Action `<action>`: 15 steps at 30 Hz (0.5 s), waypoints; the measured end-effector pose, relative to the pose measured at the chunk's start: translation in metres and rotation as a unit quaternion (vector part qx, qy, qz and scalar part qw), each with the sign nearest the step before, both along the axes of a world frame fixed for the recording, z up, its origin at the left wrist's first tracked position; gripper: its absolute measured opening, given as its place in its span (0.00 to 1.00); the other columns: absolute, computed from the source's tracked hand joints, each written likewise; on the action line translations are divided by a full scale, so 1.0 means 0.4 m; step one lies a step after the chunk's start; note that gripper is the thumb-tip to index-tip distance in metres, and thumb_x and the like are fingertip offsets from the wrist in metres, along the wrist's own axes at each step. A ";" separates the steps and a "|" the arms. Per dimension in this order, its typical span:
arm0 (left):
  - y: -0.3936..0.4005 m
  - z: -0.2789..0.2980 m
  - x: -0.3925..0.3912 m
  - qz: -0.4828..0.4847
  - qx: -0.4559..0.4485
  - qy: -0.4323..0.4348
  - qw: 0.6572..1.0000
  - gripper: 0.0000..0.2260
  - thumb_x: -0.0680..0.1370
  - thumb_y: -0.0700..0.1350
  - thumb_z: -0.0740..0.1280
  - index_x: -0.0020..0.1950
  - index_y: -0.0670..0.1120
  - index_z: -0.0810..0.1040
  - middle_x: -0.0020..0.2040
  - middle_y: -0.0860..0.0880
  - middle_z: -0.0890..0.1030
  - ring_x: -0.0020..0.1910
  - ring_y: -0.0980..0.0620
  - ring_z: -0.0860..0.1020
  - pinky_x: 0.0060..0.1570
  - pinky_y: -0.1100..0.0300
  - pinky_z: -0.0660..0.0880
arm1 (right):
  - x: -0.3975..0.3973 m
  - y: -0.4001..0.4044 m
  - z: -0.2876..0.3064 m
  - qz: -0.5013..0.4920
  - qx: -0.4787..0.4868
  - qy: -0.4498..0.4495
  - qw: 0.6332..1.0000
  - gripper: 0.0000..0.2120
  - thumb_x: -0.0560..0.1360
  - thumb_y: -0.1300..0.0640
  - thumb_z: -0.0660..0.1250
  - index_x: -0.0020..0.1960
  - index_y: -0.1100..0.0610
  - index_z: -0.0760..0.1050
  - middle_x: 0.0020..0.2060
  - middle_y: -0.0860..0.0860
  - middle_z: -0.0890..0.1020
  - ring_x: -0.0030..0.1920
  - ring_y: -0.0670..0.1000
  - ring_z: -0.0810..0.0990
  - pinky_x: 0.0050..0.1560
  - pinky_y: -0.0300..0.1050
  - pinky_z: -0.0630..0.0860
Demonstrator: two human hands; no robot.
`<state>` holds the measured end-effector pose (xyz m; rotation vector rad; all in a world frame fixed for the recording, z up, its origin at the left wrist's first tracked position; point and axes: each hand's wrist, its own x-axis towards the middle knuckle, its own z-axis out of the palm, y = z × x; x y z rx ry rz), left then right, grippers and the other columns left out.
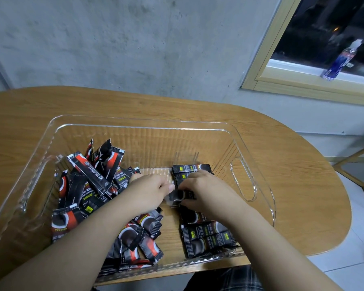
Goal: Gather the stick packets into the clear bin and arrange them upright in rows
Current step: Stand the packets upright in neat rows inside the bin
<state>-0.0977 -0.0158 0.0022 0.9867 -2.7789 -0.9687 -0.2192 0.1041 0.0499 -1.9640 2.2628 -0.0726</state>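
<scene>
A clear bin [139,122] stands on the wooden table. Inside it on the left lies a jumbled heap of black and red stick packets [93,175]. On the right, several packets [206,236] lie side by side in a neat row running from near to far. In the middle of the bin both hands meet on one black packet [178,195]. My right hand [206,192] grips it from the right, while my left hand [151,190] pinches its left end with thumb and fingers.
The oval wooden table [292,164] reaches to a grey concrete wall. A plastic water bottle [340,59] stands on the window sill at the upper right. The bin has cut-out handles [243,179] at its ends. Tiled floor lies to the right.
</scene>
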 end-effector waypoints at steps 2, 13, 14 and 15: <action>0.003 0.007 -0.003 0.009 -0.004 0.017 1.000 0.20 0.82 0.55 0.53 0.32 0.51 0.69 0.35 0.53 0.79 0.51 0.49 0.73 0.61 0.57 0.64 | -0.001 0.005 0.012 -0.003 -0.007 0.016 1.000 0.10 0.74 0.52 0.65 0.53 0.53 0.77 0.47 0.49 0.77 0.53 0.51 0.72 0.44 0.42 0.69; 0.003 -0.003 -0.009 0.011 -0.087 0.026 0.996 0.20 0.83 0.51 0.48 0.50 0.46 0.77 0.44 0.50 0.82 0.50 0.51 0.78 0.64 0.56 0.60 | 0.026 0.097 -0.001 -0.004 0.076 0.041 0.996 0.11 0.74 0.57 0.63 0.55 0.54 0.76 0.53 0.50 0.75 0.58 0.52 0.71 0.46 0.42 0.67; 0.002 -0.004 -0.009 0.011 -0.087 0.027 0.996 0.20 0.83 0.51 0.48 0.49 0.46 0.77 0.44 0.50 0.82 0.50 0.51 0.78 0.64 0.56 0.60 | 0.027 0.098 -0.003 -0.005 0.077 0.046 0.996 0.12 0.74 0.58 0.63 0.57 0.54 0.75 0.54 0.50 0.75 0.59 0.52 0.71 0.47 0.41 0.67; 0.001 -0.006 -0.009 0.011 -0.088 0.028 0.996 0.19 0.83 0.51 0.48 0.49 0.46 0.77 0.44 0.50 0.82 0.49 0.51 0.78 0.63 0.57 0.60 | 0.026 0.099 -0.003 -0.009 0.073 0.048 0.996 0.12 0.74 0.58 0.63 0.58 0.54 0.74 0.55 0.50 0.75 0.59 0.52 0.71 0.47 0.41 0.66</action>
